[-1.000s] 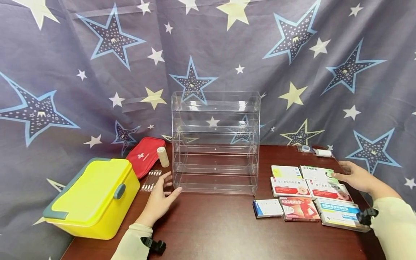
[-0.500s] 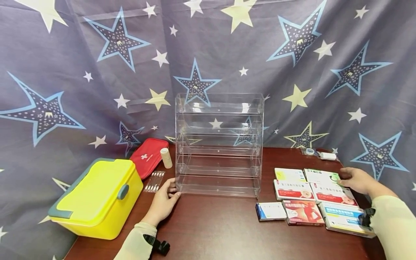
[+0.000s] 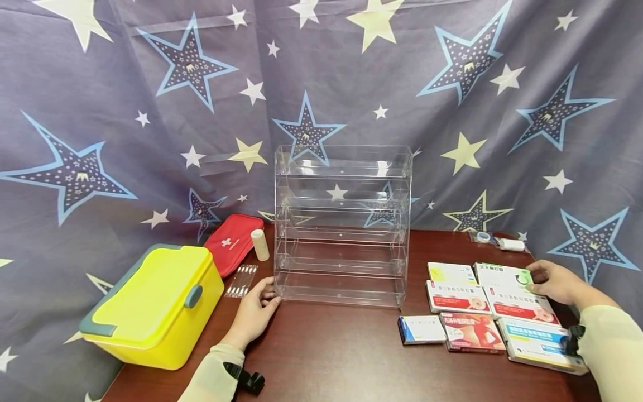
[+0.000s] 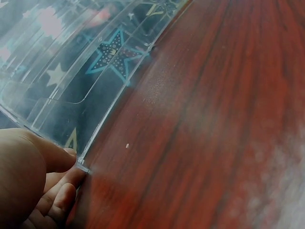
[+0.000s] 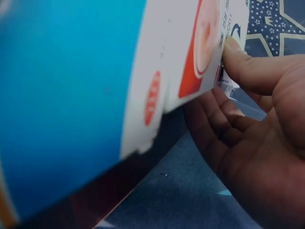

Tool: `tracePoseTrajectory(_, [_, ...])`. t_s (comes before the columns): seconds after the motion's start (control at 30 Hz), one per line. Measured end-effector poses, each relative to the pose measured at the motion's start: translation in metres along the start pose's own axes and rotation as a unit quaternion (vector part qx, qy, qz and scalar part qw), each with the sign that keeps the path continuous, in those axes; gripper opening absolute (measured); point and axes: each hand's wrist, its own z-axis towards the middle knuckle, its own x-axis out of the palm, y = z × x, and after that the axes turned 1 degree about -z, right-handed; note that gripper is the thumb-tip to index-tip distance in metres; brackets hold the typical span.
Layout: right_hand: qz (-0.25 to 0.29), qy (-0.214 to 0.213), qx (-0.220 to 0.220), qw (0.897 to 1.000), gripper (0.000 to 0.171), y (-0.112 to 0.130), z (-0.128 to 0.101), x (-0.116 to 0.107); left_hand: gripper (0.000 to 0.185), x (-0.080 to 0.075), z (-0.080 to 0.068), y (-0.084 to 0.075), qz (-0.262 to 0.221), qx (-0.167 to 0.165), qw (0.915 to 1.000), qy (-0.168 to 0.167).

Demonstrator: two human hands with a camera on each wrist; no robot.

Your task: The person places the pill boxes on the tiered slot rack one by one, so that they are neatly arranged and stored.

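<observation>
A clear acrylic tiered rack (image 3: 341,297) stands upright at the middle of the table. My left hand (image 3: 254,307) pinches its lower left front corner; in the left wrist view the thumb (image 4: 62,160) lies above the rack's edge, with fingers below. At the right, my right hand (image 3: 557,282) grips the outer end of a white-and-green medicine box (image 3: 502,274). The right wrist view has the thumb (image 5: 238,62) on that box and the other fingers under its edge. Two red-and-white medicine boxes (image 3: 458,296) lie just in front, one beneath my thumb's side.
More medicine boxes lie nearby: yellow-and-white (image 3: 447,273), small blue-and-white (image 3: 423,329), red (image 3: 473,332) and larger blue (image 3: 542,341). Behind are a bandage roll (image 3: 511,244) and tape (image 3: 483,237). Left: yellow bin (image 3: 150,296), red pouch (image 3: 233,240), beige roll (image 3: 259,245), swabs (image 3: 242,281).
My left hand has moved from beside the rack onto its lower corner and taken hold. The right hand stays at the green-and-white box. The head view has shifted slightly.
</observation>
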Motion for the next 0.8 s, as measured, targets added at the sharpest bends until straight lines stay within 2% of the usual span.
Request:
tracePoseTrajectory(0.27, [0.047, -0.02, 0.039, 0.998, 0.065, -0.006, -0.001, -0.003, 0.05, 0.0, 0.0, -0.002, 0.002, -0.002, 1.0, 0.001])
tracePoseTrajectory(0.43, [0.067, -0.025, 0.032, 0.997, 0.066, -0.005, -0.003, 0.001, 0.049, -0.001, -0.001, -0.002, 0.004, 0.0, 1.0, 0.0])
tracePoseTrajectory(0.53, [0.093, -0.039, 0.026, 0.995, 0.058, -0.002, -0.005, 0.004, 0.048, -0.001, -0.001, -0.002, 0.004, 0.002, 1.0, 0.0])
tracePoseTrajectory(0.67, [0.127, -0.084, 0.019, 0.988, 0.046, 0.007, -0.006, 0.003, 0.048, -0.001, -0.001, -0.003, 0.002, 0.006, 1.0, -0.001])
tracePoseTrajectory(0.8, [0.148, -0.158, 0.0, 0.976, 0.037, 0.028, -0.009, -0.004, 0.048, -0.001, -0.001, -0.002, 0.004, 0.011, 0.9999, -0.003])
